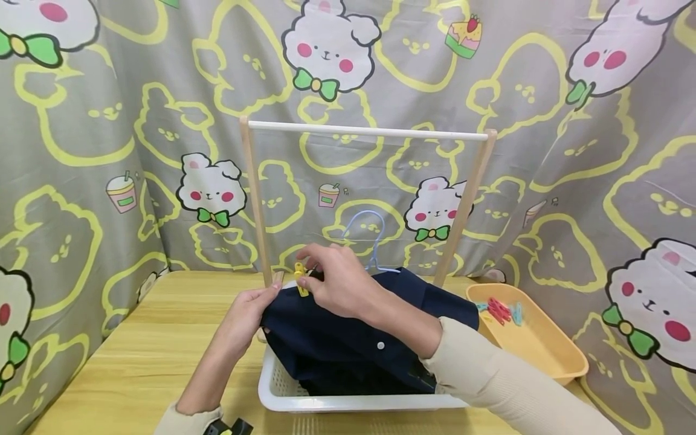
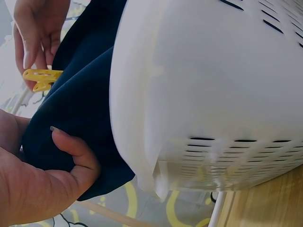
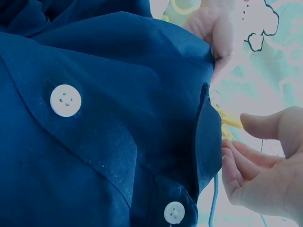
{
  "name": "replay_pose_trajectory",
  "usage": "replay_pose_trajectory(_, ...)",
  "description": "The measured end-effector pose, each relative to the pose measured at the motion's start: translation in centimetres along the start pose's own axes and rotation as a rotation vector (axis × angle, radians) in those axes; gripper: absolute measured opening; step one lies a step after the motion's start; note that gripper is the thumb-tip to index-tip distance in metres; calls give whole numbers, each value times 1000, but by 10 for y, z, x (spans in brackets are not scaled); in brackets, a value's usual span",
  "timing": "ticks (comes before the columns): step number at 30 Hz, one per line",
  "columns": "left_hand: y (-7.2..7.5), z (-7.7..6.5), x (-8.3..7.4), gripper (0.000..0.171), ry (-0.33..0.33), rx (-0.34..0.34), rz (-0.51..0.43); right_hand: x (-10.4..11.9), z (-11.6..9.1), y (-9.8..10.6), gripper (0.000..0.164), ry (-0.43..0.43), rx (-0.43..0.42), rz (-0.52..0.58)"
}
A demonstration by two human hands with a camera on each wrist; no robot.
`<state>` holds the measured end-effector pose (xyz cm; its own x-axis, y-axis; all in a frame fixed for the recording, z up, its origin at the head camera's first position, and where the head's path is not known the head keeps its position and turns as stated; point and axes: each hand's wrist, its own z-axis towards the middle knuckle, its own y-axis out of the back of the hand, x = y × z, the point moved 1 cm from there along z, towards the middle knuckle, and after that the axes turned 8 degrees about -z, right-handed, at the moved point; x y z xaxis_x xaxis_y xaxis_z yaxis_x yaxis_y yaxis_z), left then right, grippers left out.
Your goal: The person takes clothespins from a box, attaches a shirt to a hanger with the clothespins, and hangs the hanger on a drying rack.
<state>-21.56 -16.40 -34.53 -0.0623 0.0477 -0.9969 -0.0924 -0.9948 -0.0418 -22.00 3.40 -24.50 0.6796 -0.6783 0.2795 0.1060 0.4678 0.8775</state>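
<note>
A navy shirt (image 1: pixel 326 332) with white buttons (image 3: pixel 66 100) lies bunched over a white basket (image 1: pixel 364 403). A blue hanger (image 1: pixel 375 244) sticks up from behind the shirt. My left hand (image 1: pixel 244 320) grips the shirt's left edge, its thumb bent over the cloth in the left wrist view. On the shirt's upper edge sits a yellow clothespin (image 2: pixel 43 78). My right hand (image 1: pixel 342 281) pinches at its outer end with thumb and fingers, beside the collar (image 3: pixel 208 146). The clothespin's jaws are hidden by cloth.
Behind the basket stands a rack with wooden posts (image 1: pixel 462 211) and a white bar (image 1: pixel 370 130). To the right, an orange tray (image 1: pixel 535 344) holds red clothespins (image 1: pixel 499 310) and blue ones (image 1: pixel 517 313). A patterned curtain (image 1: pixel 348 72) surrounds the wooden table (image 1: pixel 147 338).
</note>
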Motion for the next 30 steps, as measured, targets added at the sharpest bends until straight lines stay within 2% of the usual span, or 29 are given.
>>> replay_pose_trajectory(10,1,0,0,46,9,-11,-4,1,-7,6,32,7,-47,-3)
replay_pose_trajectory(21,3,0,-2,48,4,-12,3,-4,-20,20,23,4,-198,6)
replay_pose_trajectory(30,3,-1,-1,46,-19,7,-13,-22,-30,29,9,17,-315,26)
